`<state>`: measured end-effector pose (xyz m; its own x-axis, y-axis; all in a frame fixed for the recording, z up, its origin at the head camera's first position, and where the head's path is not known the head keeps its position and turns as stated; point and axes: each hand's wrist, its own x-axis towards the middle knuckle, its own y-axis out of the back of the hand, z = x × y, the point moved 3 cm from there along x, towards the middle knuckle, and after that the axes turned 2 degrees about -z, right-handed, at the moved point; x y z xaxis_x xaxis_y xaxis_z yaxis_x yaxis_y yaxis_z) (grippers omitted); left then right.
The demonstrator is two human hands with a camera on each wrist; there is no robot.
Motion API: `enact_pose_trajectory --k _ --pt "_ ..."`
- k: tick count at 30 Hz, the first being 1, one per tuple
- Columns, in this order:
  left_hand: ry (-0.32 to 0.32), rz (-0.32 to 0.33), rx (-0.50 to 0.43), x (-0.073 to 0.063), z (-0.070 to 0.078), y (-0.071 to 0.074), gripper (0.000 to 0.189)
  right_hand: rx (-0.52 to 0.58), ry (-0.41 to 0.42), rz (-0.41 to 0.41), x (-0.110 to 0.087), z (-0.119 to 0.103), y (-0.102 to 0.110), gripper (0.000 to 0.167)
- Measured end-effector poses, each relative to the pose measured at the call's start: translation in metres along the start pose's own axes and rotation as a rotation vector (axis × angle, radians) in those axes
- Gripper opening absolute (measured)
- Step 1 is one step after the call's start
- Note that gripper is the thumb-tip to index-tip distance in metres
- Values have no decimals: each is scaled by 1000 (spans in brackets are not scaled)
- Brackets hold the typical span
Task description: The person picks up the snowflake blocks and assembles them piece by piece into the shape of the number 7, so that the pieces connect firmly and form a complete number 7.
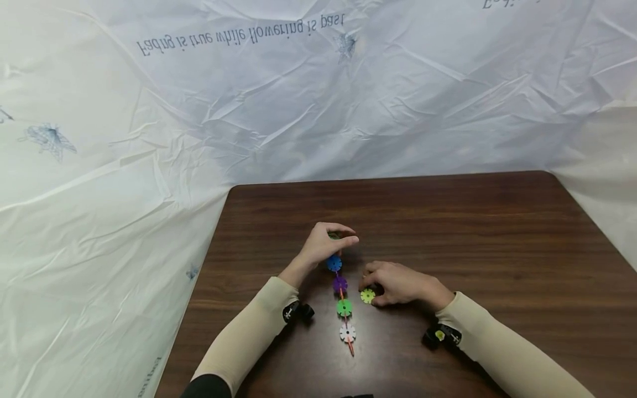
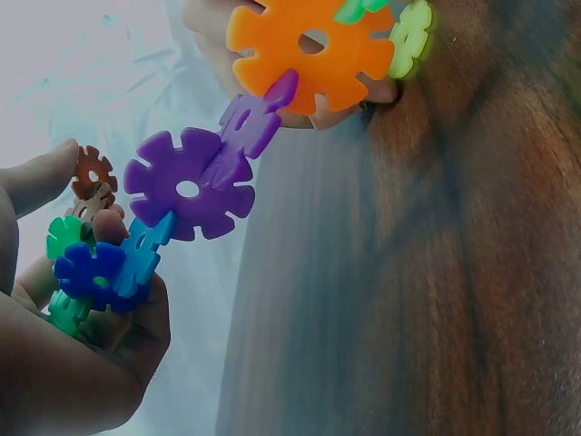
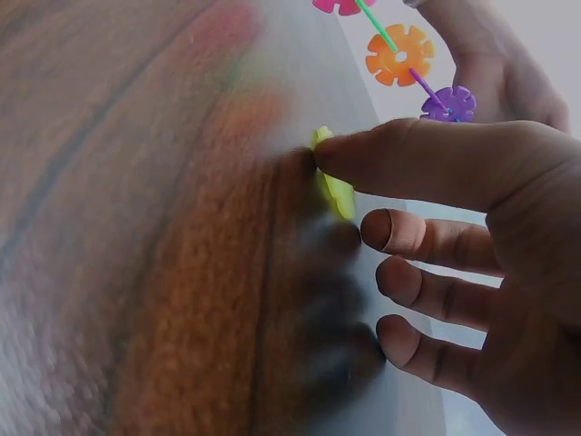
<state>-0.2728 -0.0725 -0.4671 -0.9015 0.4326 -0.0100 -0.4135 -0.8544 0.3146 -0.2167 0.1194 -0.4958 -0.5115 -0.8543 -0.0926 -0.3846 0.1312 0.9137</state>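
A chain of interlocked notched plastic discs runs toward the person along the table. Its purple disc (image 1: 340, 284), green disc (image 1: 344, 308) and white disc (image 1: 348, 333) lie flat to the head view, with orange and pink discs edge-on between or beyond them. At the far end, my left hand (image 1: 320, 243) grips the chain by its blue disc (image 2: 95, 271) and the green and brown discs beside it. My right hand (image 1: 398, 284), right of the chain, pinches the rim of a loose yellow disc (image 1: 367, 296) at the tabletop. The orange disc (image 2: 313, 45) partly covers that hand in the left wrist view.
The brown wood-grain table (image 1: 473, 232) has rounded far corners. White printed sheeting (image 1: 298, 110) hangs behind it and along the left side. A black wrist camera (image 1: 298, 312) is strapped to the left wrist, another (image 1: 440, 334) to the right wrist.
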Motion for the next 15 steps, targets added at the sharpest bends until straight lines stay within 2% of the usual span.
enact_pose_trajectory --k 8,15 --pt "-2 -7 8 -1 0 0 45 -1 19 18 3 0 1 25" --pt "-11 -8 9 -2 1 0 40 106 61 97 2 6 5 18"
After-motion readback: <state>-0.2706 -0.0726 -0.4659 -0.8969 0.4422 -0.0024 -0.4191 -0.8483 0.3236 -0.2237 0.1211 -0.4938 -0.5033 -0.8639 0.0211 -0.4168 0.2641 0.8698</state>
